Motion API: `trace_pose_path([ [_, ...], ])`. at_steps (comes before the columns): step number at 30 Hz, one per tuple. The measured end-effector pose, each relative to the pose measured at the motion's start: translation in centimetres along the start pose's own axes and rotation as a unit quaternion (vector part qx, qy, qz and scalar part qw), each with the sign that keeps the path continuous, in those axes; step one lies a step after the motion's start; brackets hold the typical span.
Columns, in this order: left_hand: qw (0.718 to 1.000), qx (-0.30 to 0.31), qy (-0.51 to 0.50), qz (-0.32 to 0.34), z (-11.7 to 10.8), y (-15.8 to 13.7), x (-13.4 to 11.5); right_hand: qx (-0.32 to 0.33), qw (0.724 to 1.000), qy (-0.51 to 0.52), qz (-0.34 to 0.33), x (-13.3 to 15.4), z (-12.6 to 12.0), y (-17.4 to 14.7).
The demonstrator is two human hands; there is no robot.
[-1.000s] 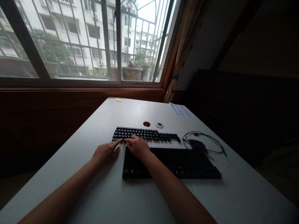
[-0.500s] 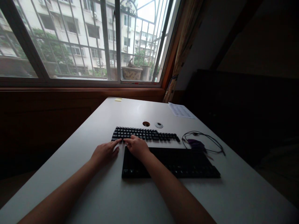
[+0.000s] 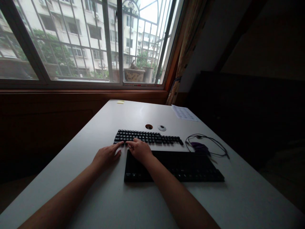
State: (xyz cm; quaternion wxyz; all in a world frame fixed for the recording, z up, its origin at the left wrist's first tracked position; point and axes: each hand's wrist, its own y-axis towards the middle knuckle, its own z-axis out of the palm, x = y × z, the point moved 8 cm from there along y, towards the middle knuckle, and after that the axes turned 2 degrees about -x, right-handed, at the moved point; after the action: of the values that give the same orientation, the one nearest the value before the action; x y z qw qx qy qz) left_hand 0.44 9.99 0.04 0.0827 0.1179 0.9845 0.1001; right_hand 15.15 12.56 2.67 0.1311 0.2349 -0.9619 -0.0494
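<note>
Rows of loose black keycaps (image 3: 138, 135) are laid out on the white table in a keyboard's pattern. In front of them lies a dark keyboard (image 3: 176, 167), with keycaps visible along its near row; its upper area looks dark and bare. My left hand (image 3: 106, 156) rests left of the keyboard, index finger stretched to a keycap at the near-left end of the rows, thumb apart. My right hand (image 3: 140, 150) is over the keyboard's far-left corner, index finger pointing at the same near row. Its other fingers curl around something small and shiny that I cannot make out.
A looped black cable (image 3: 214, 144) lies on the right around a purple piece (image 3: 200, 148). Behind the keycaps are a round hole (image 3: 149, 126) and a round cover (image 3: 162, 128). Printed paper (image 3: 184, 113) and yellow notes (image 3: 120, 102) lie near the far edge, below a barred window.
</note>
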Motion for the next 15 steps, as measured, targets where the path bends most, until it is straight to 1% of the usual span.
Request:
trace_pose_path([
  [3, 1.000, 0.002, 0.002, -0.001, -0.06, 0.07, -0.01, 0.009, 1.000, -0.001, 0.001, -0.01, 0.00, -0.02],
  [9, 1.000, 0.007, 0.002, 0.006, -0.08, 0.13, -0.10, -0.001, 1.000, 0.002, -0.010, 0.03, 0.17, 0.13],
  [15, 1.000, 0.008, 0.013, 0.003, 0.13, 0.15, 0.01, -0.001, 1.000, 0.004, -0.007, 0.01, 0.21, 0.11],
])
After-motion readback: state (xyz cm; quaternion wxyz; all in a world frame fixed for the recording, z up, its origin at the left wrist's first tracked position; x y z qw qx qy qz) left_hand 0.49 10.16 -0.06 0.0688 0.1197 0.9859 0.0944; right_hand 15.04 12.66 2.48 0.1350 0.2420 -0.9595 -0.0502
